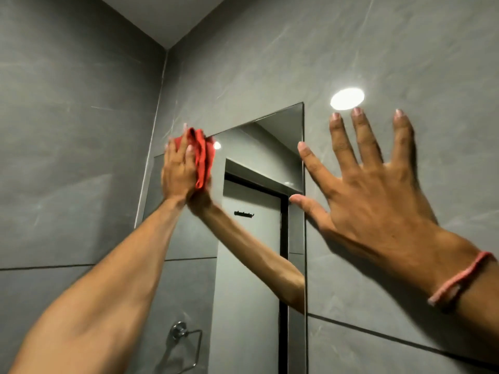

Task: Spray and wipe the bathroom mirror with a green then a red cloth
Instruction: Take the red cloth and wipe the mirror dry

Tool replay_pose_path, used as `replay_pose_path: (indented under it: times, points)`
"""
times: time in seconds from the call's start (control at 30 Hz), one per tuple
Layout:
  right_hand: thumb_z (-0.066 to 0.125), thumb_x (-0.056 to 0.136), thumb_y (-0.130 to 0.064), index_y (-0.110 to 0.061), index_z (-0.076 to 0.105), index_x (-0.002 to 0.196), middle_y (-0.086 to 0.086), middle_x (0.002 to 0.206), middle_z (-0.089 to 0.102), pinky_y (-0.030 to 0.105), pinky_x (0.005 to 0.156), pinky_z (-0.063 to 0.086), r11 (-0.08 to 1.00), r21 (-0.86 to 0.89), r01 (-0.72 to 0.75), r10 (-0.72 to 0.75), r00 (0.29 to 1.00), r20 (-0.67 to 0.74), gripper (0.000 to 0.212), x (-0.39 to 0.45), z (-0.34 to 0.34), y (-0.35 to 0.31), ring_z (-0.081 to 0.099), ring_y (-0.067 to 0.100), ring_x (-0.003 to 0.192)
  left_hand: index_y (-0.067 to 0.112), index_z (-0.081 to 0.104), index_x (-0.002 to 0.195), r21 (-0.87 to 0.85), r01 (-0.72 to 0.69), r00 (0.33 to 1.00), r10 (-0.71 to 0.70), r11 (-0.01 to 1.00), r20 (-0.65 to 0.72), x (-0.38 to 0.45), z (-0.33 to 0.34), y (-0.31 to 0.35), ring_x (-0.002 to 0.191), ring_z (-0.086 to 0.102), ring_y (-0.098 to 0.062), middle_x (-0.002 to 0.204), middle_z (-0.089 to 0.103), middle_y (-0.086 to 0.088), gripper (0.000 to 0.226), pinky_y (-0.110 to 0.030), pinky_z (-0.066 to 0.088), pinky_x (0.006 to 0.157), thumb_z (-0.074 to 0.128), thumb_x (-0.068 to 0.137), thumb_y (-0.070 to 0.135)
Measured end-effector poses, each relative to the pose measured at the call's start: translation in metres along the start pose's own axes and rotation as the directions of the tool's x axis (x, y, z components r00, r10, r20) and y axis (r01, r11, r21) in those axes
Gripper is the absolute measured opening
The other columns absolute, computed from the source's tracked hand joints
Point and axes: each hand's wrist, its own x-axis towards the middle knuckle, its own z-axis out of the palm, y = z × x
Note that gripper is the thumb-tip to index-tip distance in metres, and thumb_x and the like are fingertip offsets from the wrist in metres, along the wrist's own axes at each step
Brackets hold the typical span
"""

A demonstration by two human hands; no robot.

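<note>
The rectangular bathroom mirror (251, 238) hangs on a grey tiled wall, seen from below. My left hand (178, 171) presses a crumpled red cloth (202, 155) flat against the mirror's upper left corner. My right hand (378, 190) is spread open with its palm on the wall just right of the mirror, thumb and forefinger touching the mirror's right edge. A pink string band circles my right wrist. No green cloth or spray bottle is in view.
The mirror reflects my left arm, a doorway and a small wall hook. A chrome towel ring (186, 344) shows low in the mirror's left part. A bright light spot (347, 99) glares on the wall above my right hand. The walls meet in a corner at the left.
</note>
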Motion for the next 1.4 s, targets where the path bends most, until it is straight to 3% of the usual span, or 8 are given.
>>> replay_pose_path:
  times: [0.27, 0.67, 0.8, 0.9, 1.03, 1.17, 1.27, 1.4]
  points:
    - [0.017, 0.098, -0.068, -0.027, 0.019, 0.163, 0.025, 0.17, 0.018, 0.076, 0.119, 0.012, 0.999, -0.051, 0.002, -0.01, 0.988, -0.152, 0.077, 0.0, 0.014, 0.002, 0.017, 0.047, 0.157, 0.006, 0.031, 0.155, -0.013, 0.482, 0.876, -0.482, 0.876, 0.0, -0.165, -0.038, -0.201, 0.156, 0.017, -0.035, 0.165, 0.027, -0.024, 0.05, -0.042, 0.012, 0.127, 0.031, 0.108, 0.025]
    - [0.008, 0.095, -0.07, -0.027, 0.014, 0.164, 0.024, 0.172, 0.008, 0.074, 0.122, 0.008, 0.998, 0.022, 0.059, -0.056, 0.993, -0.101, 0.081, -0.002, 0.004, 0.003, 0.008, 0.046, 0.159, 0.012, 0.031, 0.156, -0.081, 0.778, 0.621, -0.782, 0.623, -0.052, -0.448, -0.073, -0.158, 0.15, 0.034, -0.032, 0.165, 0.032, -0.014, 0.05, -0.053, 0.025, 0.125, 0.04, 0.107, 0.017]
    - [0.005, 0.098, -0.055, -0.019, 0.011, 0.164, 0.024, 0.172, 0.006, 0.071, 0.124, 0.006, 0.996, 0.04, 0.082, -0.081, 0.996, -0.039, 0.075, -0.008, -0.007, 0.002, 0.008, 0.042, 0.16, 0.017, 0.034, 0.153, -0.128, 0.722, 0.676, -0.733, 0.68, -0.075, -0.473, -0.068, -0.081, 0.146, 0.04, -0.036, 0.163, 0.036, -0.015, 0.052, -0.056, 0.033, 0.12, 0.048, 0.103, 0.013]
    - [0.01, 0.101, -0.052, -0.019, 0.009, 0.164, 0.02, 0.173, 0.004, 0.062, 0.128, 0.008, 0.994, 0.067, 0.088, -0.088, 0.996, -0.009, 0.071, -0.007, -0.015, 0.009, 0.008, 0.036, 0.161, 0.02, 0.035, 0.146, -0.201, 0.56, 0.811, -0.582, 0.803, -0.065, -0.439, -0.057, -0.009, 0.149, 0.034, -0.036, 0.163, 0.034, -0.017, 0.046, -0.037, 0.023, 0.125, 0.046, 0.102, 0.029]
    - [0.016, 0.092, -0.074, -0.029, 0.008, 0.164, 0.02, 0.173, 0.002, 0.061, 0.128, 0.007, 0.997, 0.058, 0.05, -0.051, 0.999, 0.012, 0.085, -0.009, -0.02, 0.03, 0.003, 0.037, 0.161, 0.028, 0.031, 0.155, -0.255, 0.084, 0.996, -0.075, 0.963, 0.046, -0.332, -0.032, 0.105, 0.158, 0.01, -0.011, 0.17, 0.021, 0.003, 0.053, -0.013, 0.003, 0.125, 0.037, 0.103, 0.038]
    - [0.009, 0.089, -0.078, -0.033, 0.004, 0.164, 0.018, 0.174, -0.003, 0.07, 0.124, 0.003, 1.0, 0.022, 0.01, -0.01, 1.0, 0.009, 0.087, -0.011, -0.02, 0.039, -0.001, 0.04, 0.161, 0.013, 0.032, 0.156, -0.198, -0.404, 0.904, 0.422, 0.893, 0.062, -0.197, 0.001, 0.186, 0.159, 0.008, -0.024, 0.169, 0.019, -0.011, 0.057, -0.043, 0.011, 0.131, 0.044, 0.102, 0.029]
    - [0.015, 0.094, -0.071, -0.033, 0.008, 0.164, 0.018, 0.174, 0.001, 0.072, 0.123, 0.004, 1.0, 0.006, -0.008, 0.008, 1.0, -0.018, 0.08, -0.01, -0.016, 0.037, 0.002, 0.04, 0.161, 0.019, 0.032, 0.156, -0.104, -0.391, 0.918, 0.396, 0.914, 0.022, -0.096, 0.015, 0.183, 0.157, 0.016, -0.029, 0.169, 0.019, -0.014, 0.053, -0.05, 0.018, 0.129, 0.037, 0.105, 0.032]
    - [0.016, 0.094, -0.073, -0.033, 0.012, 0.163, 0.018, 0.174, 0.005, 0.073, 0.123, 0.007, 1.0, -0.017, -0.016, 0.015, 0.999, -0.041, 0.08, -0.008, -0.011, 0.037, 0.007, 0.041, 0.16, 0.017, 0.036, 0.154, -0.131, -0.217, 0.976, 0.213, 0.967, -0.046, -0.041, 0.011, 0.102, 0.153, 0.027, -0.031, 0.167, 0.026, -0.017, 0.05, -0.036, 0.025, 0.126, 0.035, 0.106, 0.028]
